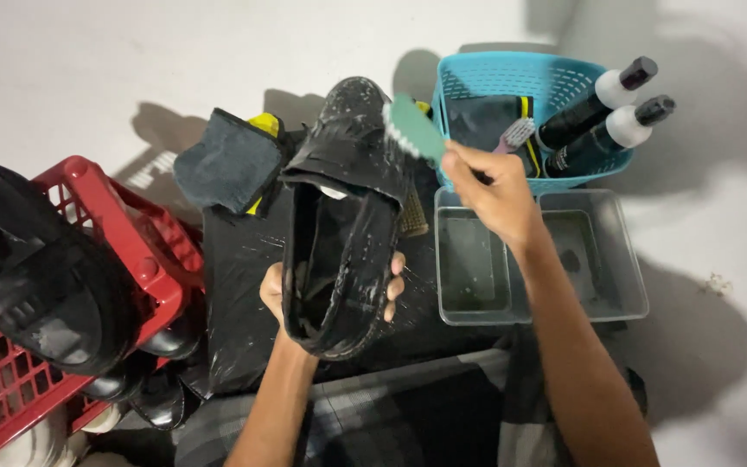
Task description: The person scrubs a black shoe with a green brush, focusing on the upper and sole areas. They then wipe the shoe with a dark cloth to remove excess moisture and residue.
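Note:
My left hand [280, 292] grips a black loafer shoe [345, 207] from underneath at the heel, holding it up with the toe pointing away; the shoe is streaked with white foam. My right hand [496, 192] holds a green brush [415, 130] by its handle, the white bristles touching the shoe's toe on its right side. A black plastic sheet [239, 285] lies under the shoe.
A red crate [101, 203] with black shoes [36, 277] stands at left. A grey-and-yellow cloth [228, 164] lies behind the shoe. A blue basket [525, 82] holds two black bottles [603, 117], a cloth and a toothbrush. A clear tray [624, 277] of water sits at right.

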